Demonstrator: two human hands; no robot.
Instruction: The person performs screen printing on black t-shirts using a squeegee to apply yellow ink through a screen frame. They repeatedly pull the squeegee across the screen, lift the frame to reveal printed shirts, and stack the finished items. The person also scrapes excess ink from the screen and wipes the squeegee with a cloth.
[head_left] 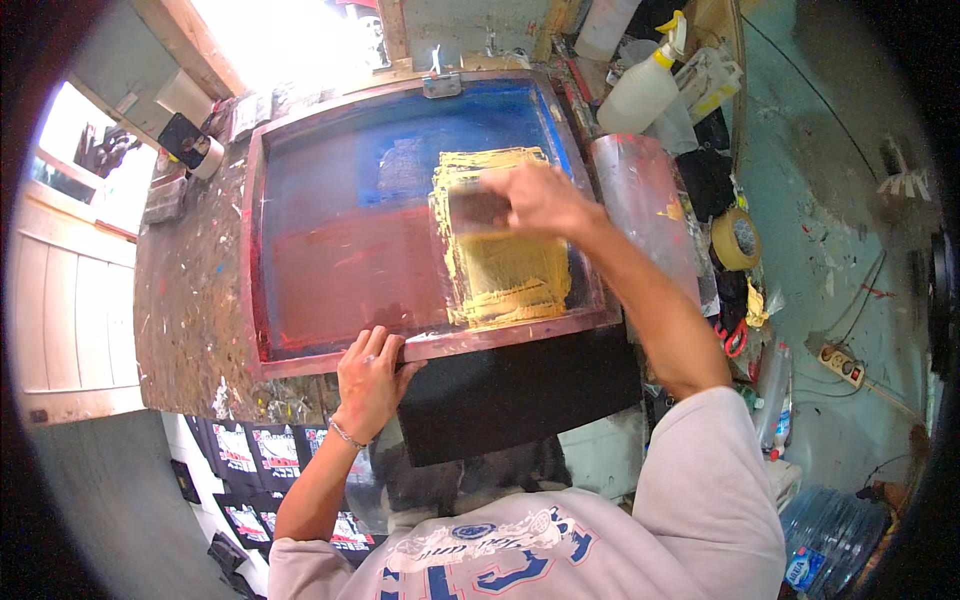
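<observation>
A screen-printing frame (256,300) with reddish wooden edges lies on the worktable, its mesh (350,270) stained blue and dark red. Yellow ink (515,300) is spread thickly over the right part of the mesh. My right hand (545,200), smeared by motion, grips a dark squeegee (478,208) over the upper part of the yellow patch. On the near edge of the frame rests my left hand (370,375), its fingers curled over the wood. A black sheet of cloth (520,395) sticks out from under the frame's near side.
A metal hinge clamp (441,86) sits at the frame's far edge. To the right stand a spray bottle (640,95), a stained cylinder (645,200) and a tape roll (736,240). A phone (183,140) leans at the far left. Printed black pieces (277,450) lie lower left.
</observation>
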